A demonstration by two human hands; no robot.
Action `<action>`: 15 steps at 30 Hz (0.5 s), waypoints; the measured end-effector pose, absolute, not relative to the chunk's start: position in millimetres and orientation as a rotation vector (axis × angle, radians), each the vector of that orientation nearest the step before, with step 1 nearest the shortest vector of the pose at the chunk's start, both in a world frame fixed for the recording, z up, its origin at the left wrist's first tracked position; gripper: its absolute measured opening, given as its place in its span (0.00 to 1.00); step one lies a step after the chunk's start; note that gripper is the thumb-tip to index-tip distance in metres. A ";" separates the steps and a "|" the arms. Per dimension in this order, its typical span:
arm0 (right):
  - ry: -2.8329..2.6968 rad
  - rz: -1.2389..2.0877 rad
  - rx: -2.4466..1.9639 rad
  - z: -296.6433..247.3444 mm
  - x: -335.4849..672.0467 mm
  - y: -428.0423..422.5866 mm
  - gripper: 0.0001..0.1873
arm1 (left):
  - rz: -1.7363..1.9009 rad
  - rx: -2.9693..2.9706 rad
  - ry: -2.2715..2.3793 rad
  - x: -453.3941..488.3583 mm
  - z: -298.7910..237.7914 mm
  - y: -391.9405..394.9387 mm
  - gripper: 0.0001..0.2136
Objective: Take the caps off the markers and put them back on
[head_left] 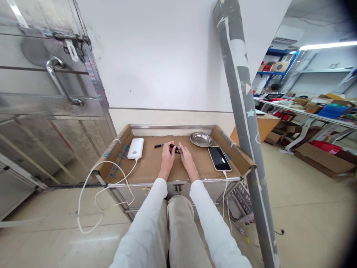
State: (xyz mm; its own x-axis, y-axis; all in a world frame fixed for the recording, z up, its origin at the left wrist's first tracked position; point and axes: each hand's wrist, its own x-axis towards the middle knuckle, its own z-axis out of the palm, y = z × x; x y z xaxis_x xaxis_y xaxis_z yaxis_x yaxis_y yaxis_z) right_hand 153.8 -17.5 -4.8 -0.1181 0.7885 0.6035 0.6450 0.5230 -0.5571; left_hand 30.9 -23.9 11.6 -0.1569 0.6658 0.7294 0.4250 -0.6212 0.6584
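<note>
My left hand (167, 155): fingers pinching a small black part (174, 148).
My right hand (186, 157): fingertips closed on the same part.
Nearby: black pen (159, 146), steel bowl (201, 139).

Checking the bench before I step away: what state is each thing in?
left hand: gripping the black pen
right hand: touching the pen's end
black pen: lying flat
power bank: cable plugged in
phone: screen dark, cable attached
metal dish: upright, looks bare
metal door: shut
</note>
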 end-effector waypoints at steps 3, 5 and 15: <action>-1.841 0.197 -1.186 -4.4 154.0 -17.4 0.26 | 1.929 1.881 1.321 28.5 16.2 -27.1 0.12; -1.837 0.201 -1.196 -3.6 153.6 -18.1 0.25 | 1.957 1.845 1.356 27.3 18.6 -28.7 0.13; -1.817 0.230 -1.189 4.3 152.3 -23.4 0.16 | 1.992 1.780 1.436 26.7 19.8 -28.9 0.12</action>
State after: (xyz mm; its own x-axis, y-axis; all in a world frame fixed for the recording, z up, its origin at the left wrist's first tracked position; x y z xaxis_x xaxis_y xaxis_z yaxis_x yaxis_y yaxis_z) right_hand 152.3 -23.4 4.3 -0.1080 0.7999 0.5903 0.6274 0.5154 -0.5837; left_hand 26.7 -28.9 19.8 -0.3071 0.6256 0.7172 0.4829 -0.5469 0.6839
